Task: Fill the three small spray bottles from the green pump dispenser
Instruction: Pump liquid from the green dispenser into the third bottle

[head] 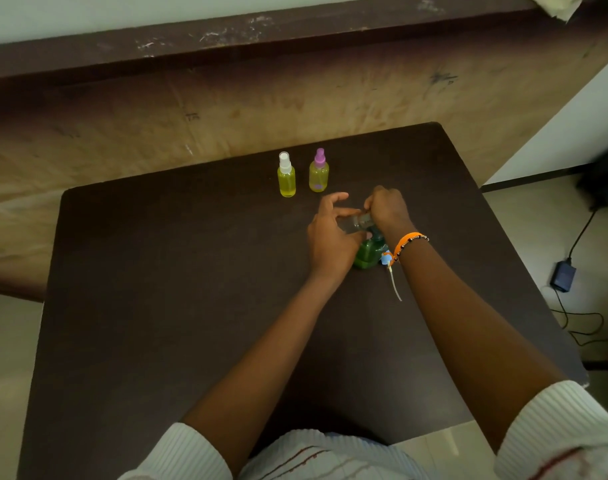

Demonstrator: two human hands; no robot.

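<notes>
Two of the three small bottles look done: the white-capped spray bottle (286, 175) and the purple-capped spray bottle (318, 171) stand capped and upright, side by side, on the table (150, 271) beyond the green pump dispenser (369, 252), both showing yellow liquid nearly to the shoulder.

Third bottle in progress. A clear small bottle (354, 224), uncapped, is held just above and beyond the dispenser's top; the left hand (330, 237) curls round it with thumb and fingers. The right hand (387, 206) is fisted directly over the dispenser's pump head, apparently bearing down on it; the head itself is hidden beneath the fist. Fill level in the clear bottle cannot be read; it looks largely colourless.

A blue spray cap with its dip tube (390, 271) lies on the table just right of the dispenser, near the right wrist, presumably belonging to the third bottle.

Judgement: roughly two-thirds complete. Remaining: pump the clear bottle full, refit the blue cap, stand it with the other two.
</notes>
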